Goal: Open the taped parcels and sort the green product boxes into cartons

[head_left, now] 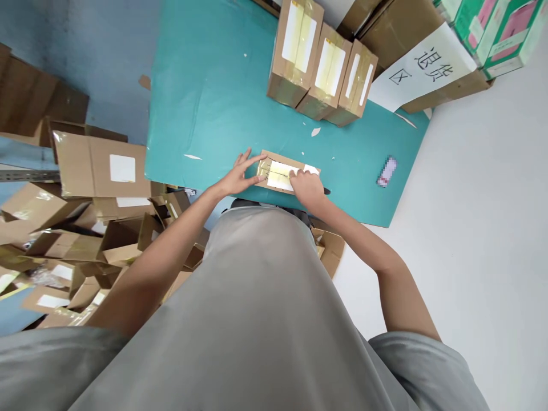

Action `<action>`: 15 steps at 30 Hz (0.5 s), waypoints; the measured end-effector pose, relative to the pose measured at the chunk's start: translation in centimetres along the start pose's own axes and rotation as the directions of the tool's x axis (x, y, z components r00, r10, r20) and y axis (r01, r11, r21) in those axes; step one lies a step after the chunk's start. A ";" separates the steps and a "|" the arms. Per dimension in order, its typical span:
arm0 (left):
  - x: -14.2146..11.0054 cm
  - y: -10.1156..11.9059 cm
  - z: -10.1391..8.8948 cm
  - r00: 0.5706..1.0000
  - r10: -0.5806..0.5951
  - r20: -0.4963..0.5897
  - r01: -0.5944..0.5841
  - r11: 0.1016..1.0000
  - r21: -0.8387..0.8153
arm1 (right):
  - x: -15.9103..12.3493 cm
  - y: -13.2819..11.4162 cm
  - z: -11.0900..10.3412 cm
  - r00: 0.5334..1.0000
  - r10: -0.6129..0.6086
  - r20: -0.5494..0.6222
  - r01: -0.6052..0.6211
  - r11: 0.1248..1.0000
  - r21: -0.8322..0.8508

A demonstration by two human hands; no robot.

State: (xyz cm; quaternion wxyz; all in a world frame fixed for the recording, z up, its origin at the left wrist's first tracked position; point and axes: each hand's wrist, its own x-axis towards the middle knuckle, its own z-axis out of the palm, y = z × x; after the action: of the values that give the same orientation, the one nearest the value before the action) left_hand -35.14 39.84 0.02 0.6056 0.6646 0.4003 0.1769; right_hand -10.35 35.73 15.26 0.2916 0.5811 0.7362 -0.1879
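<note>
A small taped cardboard box (280, 173) with a white label lies at the table's near edge, in front of my body. My left hand (237, 176) holds the box's left end, thumb and index finger on it and the other fingers spread. Over the right part of the label, my right hand (307, 185) is closed around what looks like a box cutter (327, 191). Only its dark end sticks out behind the hand; its blade is hidden. A dark line runs lengthwise along the tape over the label, left of my right fingers.
Three taped cartons (325, 65) stand in a row across the green table (205, 85). Behind them are a large carton with a paper sign (422, 71) and green boxes (509, 34). A blurred item (387, 171) lies at right. Opened cartons (77, 245) pile up at left.
</note>
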 end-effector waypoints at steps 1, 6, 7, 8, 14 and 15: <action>0.0 0.0 -0.1 1.000 -0.014 -0.008 0.014 1.000 -0.004 | -0.8 1.1 0.4 0.999 0.031 0.014 -0.031 1.000 0.001; -0.5 1.0 0.1 0.989 -0.124 -0.075 0.119 0.991 -0.066 | -4.6 6.6 2.2 0.994 0.102 0.047 -0.103 0.995 0.015; -0.6 1.4 0.3 0.983 -0.156 -0.097 0.148 0.986 -0.083 | -5.0 7.4 2.3 0.995 0.094 0.044 -0.095 0.995 0.026; -0.7 1.8 0.5 0.974 -0.189 -0.121 0.179 0.979 -0.094 | -5.2 8.0 2.5 0.996 0.085 0.042 -0.086 0.995 0.040; -0.8 3.9 2.1 0.918 -0.328 -0.222 0.309 0.944 -0.116 | -5.3 9.7 2.7 0.999 -0.016 0.049 0.011 0.996 0.091; -0.8 4.0 2.3 0.911 -0.340 -0.232 0.316 0.939 -0.134 | -5.3 9.9 2.9 0.999 -0.036 0.038 0.032 0.995 0.091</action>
State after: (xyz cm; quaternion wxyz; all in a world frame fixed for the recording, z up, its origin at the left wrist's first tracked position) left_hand -32.71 37.96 3.57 0.6011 0.5311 0.5713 0.1740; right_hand 0.68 32.49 17.11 0.2764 0.5773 0.7308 -0.2373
